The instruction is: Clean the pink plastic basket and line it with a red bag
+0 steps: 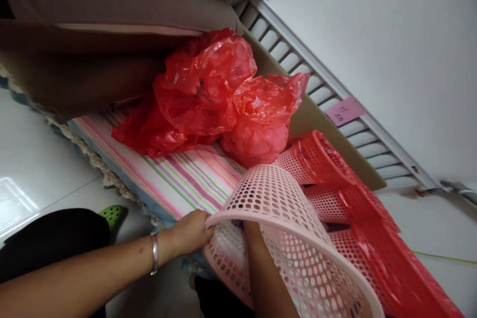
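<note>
A pink plastic basket [270, 194] with round holes lies tipped on its side, its wide mouth facing me. My left hand [194, 231], a silver bracelet at the wrist, is closed around the basket's rim. My right arm reaches through the mouth, so my right hand [252, 231] is inside and its fingers are hidden by the basket wall. Just beyond the basket, crumpled red plastic bags [208, 89] lie on a striped sheet [186, 179]. At the right, several similar pink baskets [328, 203] lie in a row, partly covered by red plastic [376, 233].
Large brown cushions [122, 0] are piled at the upper left. A slatted white rail [316, 69] bearing a pink note [345, 111] runs along the wall side. On the floor tiles [48, 159] at left is a green perforated shoe [112, 215].
</note>
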Tool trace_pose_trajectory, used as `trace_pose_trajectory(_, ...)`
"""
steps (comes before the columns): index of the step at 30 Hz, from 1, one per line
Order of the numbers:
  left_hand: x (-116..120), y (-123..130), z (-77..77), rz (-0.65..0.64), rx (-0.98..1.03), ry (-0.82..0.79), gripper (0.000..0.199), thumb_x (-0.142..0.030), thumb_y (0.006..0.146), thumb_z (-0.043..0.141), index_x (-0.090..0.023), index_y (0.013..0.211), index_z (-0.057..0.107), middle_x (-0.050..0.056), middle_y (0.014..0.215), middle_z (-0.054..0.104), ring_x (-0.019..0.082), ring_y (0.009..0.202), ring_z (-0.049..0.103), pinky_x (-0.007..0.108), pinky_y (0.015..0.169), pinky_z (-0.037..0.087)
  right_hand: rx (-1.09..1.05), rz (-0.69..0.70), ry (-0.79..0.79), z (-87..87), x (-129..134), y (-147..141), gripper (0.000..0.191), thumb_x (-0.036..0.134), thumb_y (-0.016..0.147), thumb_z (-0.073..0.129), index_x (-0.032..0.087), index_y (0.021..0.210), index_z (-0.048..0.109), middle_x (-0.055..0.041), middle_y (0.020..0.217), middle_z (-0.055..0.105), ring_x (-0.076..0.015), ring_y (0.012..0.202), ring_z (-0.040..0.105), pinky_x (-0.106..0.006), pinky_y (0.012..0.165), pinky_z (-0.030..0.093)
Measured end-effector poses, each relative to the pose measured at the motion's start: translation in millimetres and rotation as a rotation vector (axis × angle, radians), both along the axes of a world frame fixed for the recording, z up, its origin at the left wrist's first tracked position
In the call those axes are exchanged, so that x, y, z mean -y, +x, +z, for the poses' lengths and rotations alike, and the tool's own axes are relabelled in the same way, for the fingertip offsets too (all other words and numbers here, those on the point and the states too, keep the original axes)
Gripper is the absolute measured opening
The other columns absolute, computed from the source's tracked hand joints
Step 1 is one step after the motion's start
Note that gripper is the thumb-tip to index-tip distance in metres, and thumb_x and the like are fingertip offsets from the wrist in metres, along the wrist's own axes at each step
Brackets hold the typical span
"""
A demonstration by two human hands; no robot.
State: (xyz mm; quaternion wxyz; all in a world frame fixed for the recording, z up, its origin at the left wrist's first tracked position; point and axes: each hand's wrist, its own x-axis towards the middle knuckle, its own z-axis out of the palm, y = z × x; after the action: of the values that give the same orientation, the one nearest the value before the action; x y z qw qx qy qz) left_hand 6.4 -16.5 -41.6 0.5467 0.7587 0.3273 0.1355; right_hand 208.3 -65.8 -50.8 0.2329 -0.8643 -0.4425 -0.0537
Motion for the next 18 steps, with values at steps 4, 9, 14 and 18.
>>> trace_pose_trajectory(4,1,-1,0.0,0.017,0.014,-0.013,0.023,-0.020,0.076,0.042,-0.015,0.066,0.062,-0.002,0.054,0.054,0.012,0.051,0.051,0.020,0.046,0.033,0.050,-0.031,-0.021,0.0,-10,1,0.030,0.037,0.089,0.052,0.016,0.109,0.056,-0.0064,0.109,0.058,-0.0184,0.092,0.058,-0.038,0.080,0.049)
trace_pose_trajectory(9,1,-2,1.2,0.038,0.004,-0.009,0.024,-0.022,0.079,0.041,-0.015,0.066,0.060,-0.002,0.052,0.054,0.012,0.049,0.052,0.021,0.046,0.034,0.114,-0.011,-0.058,-10.1,29,-32,0.027,0.038,0.083,0.054,0.014,0.094,0.061,-0.0115,0.092,0.063,-0.0268,0.091,0.058,-0.040,0.083,0.043)
trace_pose_trajectory(14,2,0,-0.1,0.034,0.022,0.032,0.023,-0.023,0.077,0.044,-0.015,0.065,0.062,0.001,0.057,0.060,0.014,0.056,0.057,0.020,0.051,0.037,0.108,0.134,-0.105,-24.4,84,-73,0.023,0.034,0.081,0.052,0.017,0.095,0.058,-0.0099,0.090,0.061,-0.0267,0.091,0.056,-0.038,0.082,0.042)
trace_pose_trajectory(18,2,2,2.5,0.044,0.004,0.069,0.024,-0.022,0.075,0.043,-0.014,0.067,0.065,0.004,0.059,0.063,0.015,0.057,0.059,0.022,0.049,0.035,0.088,0.119,-0.106,-20.7,86,-67,0.025,0.033,0.080,0.054,0.017,0.099,0.058,-0.0094,0.094,0.061,-0.0259,0.094,0.056,-0.038,0.083,0.043)
